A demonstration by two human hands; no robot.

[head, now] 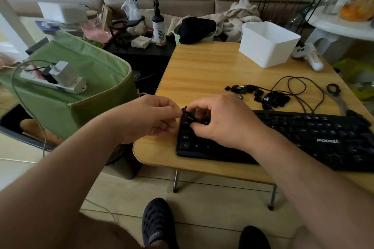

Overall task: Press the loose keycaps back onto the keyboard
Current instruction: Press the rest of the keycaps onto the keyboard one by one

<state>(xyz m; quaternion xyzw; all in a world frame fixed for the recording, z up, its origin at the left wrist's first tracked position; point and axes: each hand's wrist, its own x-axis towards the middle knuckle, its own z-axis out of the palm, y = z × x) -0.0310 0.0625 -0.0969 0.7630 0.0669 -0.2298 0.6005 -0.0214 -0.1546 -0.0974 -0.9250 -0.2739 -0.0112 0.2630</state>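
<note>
A low wooden table (202, 79) filled the right half of the frame, with a green fabric bin (85, 87) at the left. Along the table's lower right edge lay the black keyboard (303, 137). A white box (267, 44) stood at the upper right. Above the keyboard, right of centre, sat a pile of loose keycaps (269, 97) beside a thin black cable (299, 91). At the centre, the right hand (222, 121) curled over the keyboard's upper left corner, fingers pinching a keycap (190, 117) there. The left hand (147, 119) met it from the left, fingertips closed at the same key, though whether they actually gripped it could not be told. This looked like the seating step; next would likely come a square downward press, then fetching another cap.
</note>
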